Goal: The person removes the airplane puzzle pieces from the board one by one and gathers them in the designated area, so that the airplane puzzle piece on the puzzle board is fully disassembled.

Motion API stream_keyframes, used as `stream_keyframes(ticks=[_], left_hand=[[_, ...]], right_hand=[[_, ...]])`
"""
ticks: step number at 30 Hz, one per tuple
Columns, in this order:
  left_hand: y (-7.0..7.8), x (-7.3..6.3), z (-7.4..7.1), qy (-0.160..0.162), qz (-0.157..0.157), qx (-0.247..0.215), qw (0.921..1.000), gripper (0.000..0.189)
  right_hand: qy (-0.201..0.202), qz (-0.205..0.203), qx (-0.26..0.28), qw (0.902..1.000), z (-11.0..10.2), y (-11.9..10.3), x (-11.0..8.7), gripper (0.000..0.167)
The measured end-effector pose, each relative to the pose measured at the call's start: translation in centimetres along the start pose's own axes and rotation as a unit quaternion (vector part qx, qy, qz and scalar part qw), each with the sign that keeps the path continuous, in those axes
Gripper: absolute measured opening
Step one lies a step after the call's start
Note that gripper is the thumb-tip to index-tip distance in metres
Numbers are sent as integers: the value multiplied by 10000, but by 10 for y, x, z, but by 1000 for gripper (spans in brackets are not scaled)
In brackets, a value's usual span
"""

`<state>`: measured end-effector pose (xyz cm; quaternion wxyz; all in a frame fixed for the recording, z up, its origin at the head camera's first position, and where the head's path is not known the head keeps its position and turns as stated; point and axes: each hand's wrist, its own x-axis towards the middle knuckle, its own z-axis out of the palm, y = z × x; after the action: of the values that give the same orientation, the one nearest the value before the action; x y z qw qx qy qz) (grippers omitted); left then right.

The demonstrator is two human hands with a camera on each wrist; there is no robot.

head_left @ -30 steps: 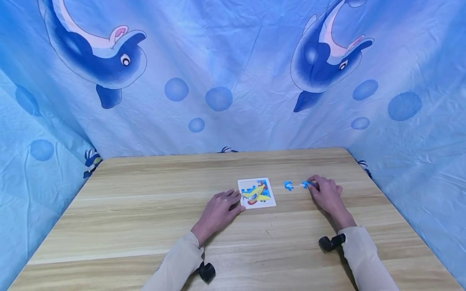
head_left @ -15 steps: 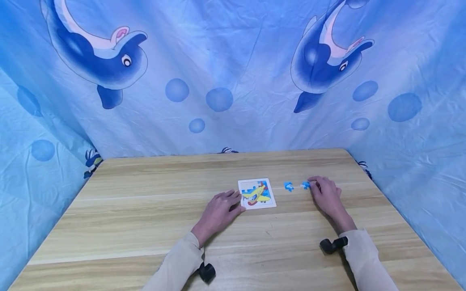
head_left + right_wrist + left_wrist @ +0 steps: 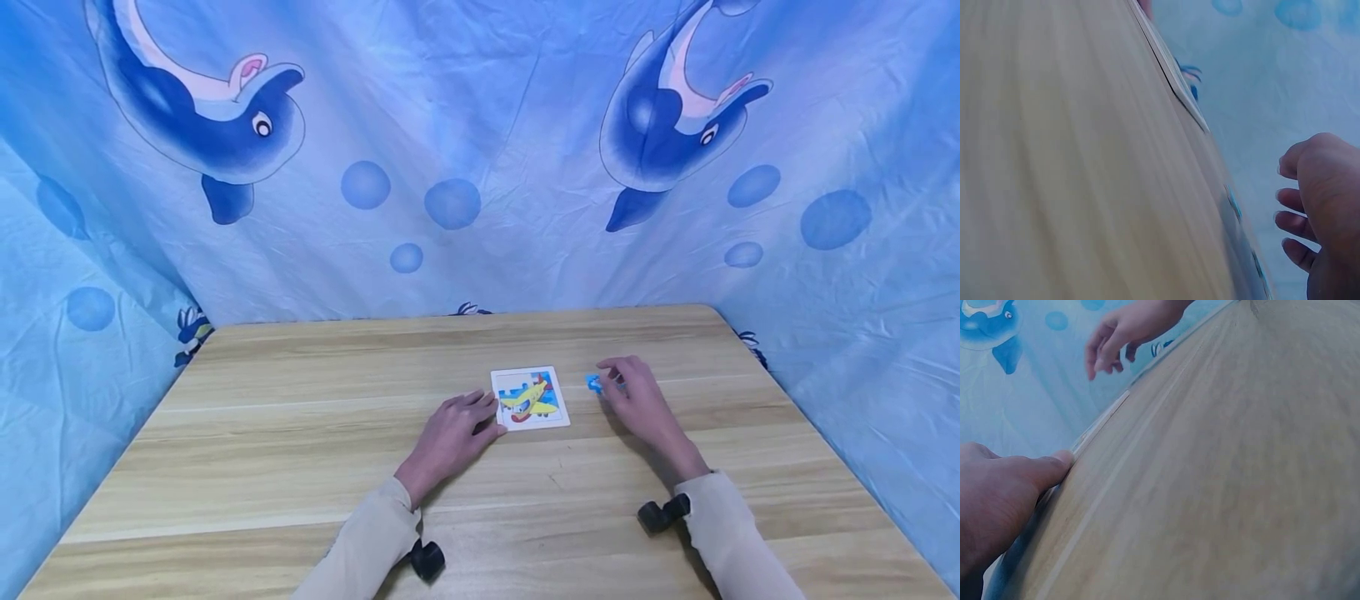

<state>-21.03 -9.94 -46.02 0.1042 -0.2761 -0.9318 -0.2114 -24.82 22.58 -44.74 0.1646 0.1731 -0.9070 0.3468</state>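
While the left hand (image 3: 450, 433) is laid against the left edge of the white puzzle tray (image 3: 540, 424), its fingers are loosely extended and its thumb is set at the tray's near left corner, so the tray is touched rather than gripped. The tray is placed toward the far edge of the wooden table (image 3: 300, 467), a little right of the middle. Most of it is filled by the yellow airplane jigsaw (image 3: 528, 406); pale backing is left bare toward its far left corner. Beyond the tray's right edge a blue-and-white jigsaw piece (image 3: 594, 383) is seen flat on the table, and past it a second blue piece (image 3: 1258, 267) is shown in the right wrist view. Above the table the right hand (image 3: 637, 400) is held with fingers loosely bent; nothing is seen in its hold. The pieces are judged thin, light and stiff, best pinched by opposite edges; the tray, probably easily slid, is best steadied by its rim.
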Motion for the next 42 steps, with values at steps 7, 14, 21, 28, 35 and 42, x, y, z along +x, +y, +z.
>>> stream_keyframes(ticks=[7,14,21,28,35,42], left_hand=[[0,-1,1,38,22,-39,10000,47],[-1,0,1,25,-20,-27,10000,49],[-1,0,0,33,-33,-33,10000,49],[-1,1,0,120,16,-96,9999,47],[-1,2,1,116,11,-47,9999,48],[-1,2,1,59,-6,4,10000,49]], right_hand=[[-301,-202,27,9993,24,-20,6,24],[-582,-218,-155,9979,42,-34,11,28],[-673,-287,-499,9961,54,-39,18,34],[-730,-276,-809,9937,64,-43,25,35],[-842,-39,-1123,9901,67,-46,29,39],[-946,36,-1217,9880,67,-46,33,35]])
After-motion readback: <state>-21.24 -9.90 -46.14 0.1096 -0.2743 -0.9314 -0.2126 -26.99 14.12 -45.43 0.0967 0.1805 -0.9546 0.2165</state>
